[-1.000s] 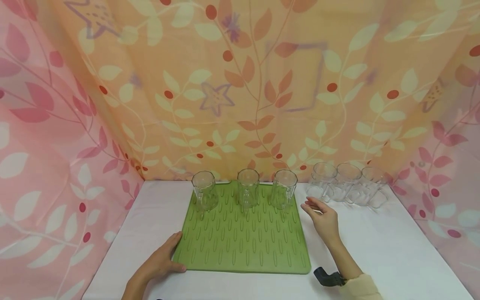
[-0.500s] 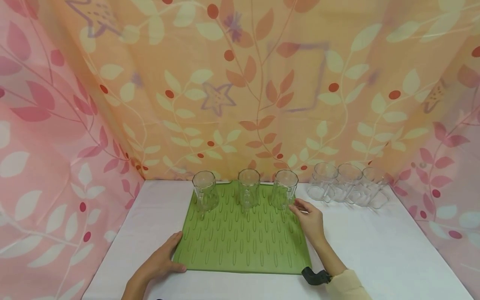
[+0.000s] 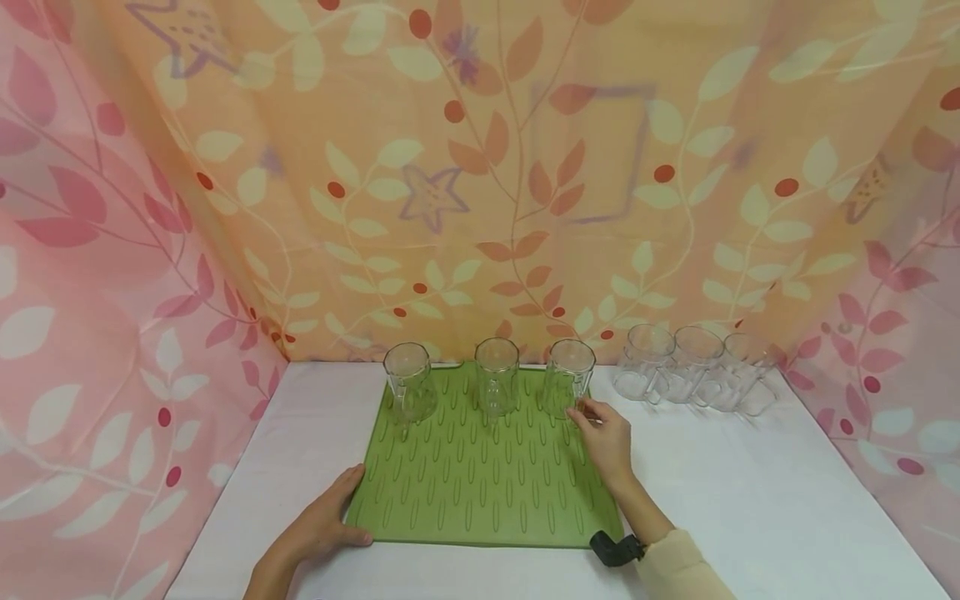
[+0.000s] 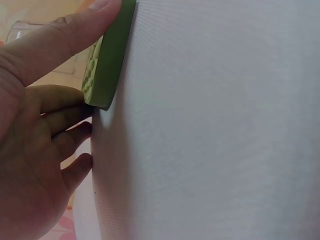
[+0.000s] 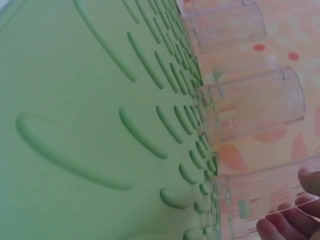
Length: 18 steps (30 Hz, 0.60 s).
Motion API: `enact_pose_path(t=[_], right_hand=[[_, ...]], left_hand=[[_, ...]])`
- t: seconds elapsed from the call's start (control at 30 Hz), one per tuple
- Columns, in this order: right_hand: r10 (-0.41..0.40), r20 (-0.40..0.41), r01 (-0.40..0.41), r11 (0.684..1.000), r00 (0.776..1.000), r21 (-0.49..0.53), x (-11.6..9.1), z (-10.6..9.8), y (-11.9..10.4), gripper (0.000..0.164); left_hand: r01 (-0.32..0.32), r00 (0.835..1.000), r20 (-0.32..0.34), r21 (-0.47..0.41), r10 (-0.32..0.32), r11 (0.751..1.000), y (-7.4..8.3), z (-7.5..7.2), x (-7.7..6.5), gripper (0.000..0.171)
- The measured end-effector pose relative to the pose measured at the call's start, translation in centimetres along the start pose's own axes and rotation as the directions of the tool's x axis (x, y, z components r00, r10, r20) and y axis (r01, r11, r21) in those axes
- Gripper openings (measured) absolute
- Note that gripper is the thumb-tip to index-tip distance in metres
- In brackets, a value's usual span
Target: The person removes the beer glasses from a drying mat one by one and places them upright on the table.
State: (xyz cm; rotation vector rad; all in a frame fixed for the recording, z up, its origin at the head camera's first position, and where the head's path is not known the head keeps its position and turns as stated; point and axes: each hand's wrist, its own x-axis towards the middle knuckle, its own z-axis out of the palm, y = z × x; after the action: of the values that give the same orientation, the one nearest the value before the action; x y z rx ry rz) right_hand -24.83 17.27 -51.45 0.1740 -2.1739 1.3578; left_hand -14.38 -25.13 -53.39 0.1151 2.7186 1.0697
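Note:
Three clear glass mugs stand in a row on a green ribbed mat (image 3: 487, 492): a left mug (image 3: 410, 383), a middle mug (image 3: 497, 379) and a right mug (image 3: 566, 379). My right hand (image 3: 606, 437) pinches the handle of the right mug at its front. In the right wrist view, thumb and fingers (image 5: 285, 225) lie on either side of that handle. My left hand (image 3: 322, 521) rests at the mat's front left corner, thumb along the front edge and fingers against the left edge. Up close in the left wrist view, the thumb (image 4: 65, 42) touches the mat.
Three more clear glass mugs (image 3: 697, 367) stand close together on the white table (image 3: 750, 500), to the right of the mat. Patterned curtains (image 3: 487, 208) enclose the table at the back and both sides. A black wrist mount (image 3: 617, 550) sits at my right wrist.
My right hand has moved left, from beside the mat near the separate mugs to the handle of the right mug on the mat. The left hand and all the mugs stay in place.

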Motion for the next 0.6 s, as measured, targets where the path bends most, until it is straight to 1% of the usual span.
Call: enact_pose_path(t=[0.2, 0.37, 0.5, 0.6], right_hand=[[-0.019, -0.011, 0.018, 0.999, 1.000, -0.051, 0.14, 0.13, -0.28, 0.018], [-0.054, -0.053, 0.050, 0.996, 0.997, -0.074, 0.26, -0.02, -0.20, 0.016], [-0.090, -0.085, 0.080, 0.989, 0.992, -0.121, 0.44, -0.42, 0.06, 0.017], [-0.101, -0.109, 0.085, 0.986, 0.989, -0.143, 0.56, -0.86, 0.28, 0.018]], left_hand=[[0.012, 1.000, 0.003, -0.017, -0.012, 1.000, 0.11, -0.02, -0.10, 0.115], [0.008, 1.000, 0.003, -0.021, -0.008, 1.000, 0.17, -0.02, -0.14, 0.114], [0.006, 1.000, 0.002, -0.018, -0.006, 1.000, 0.07, 0.02, -0.12, 0.114], [0.008, 1.000, 0.003, -0.017, -0.008, 1.000, 0.04, 0.01, -0.19, 0.114]])
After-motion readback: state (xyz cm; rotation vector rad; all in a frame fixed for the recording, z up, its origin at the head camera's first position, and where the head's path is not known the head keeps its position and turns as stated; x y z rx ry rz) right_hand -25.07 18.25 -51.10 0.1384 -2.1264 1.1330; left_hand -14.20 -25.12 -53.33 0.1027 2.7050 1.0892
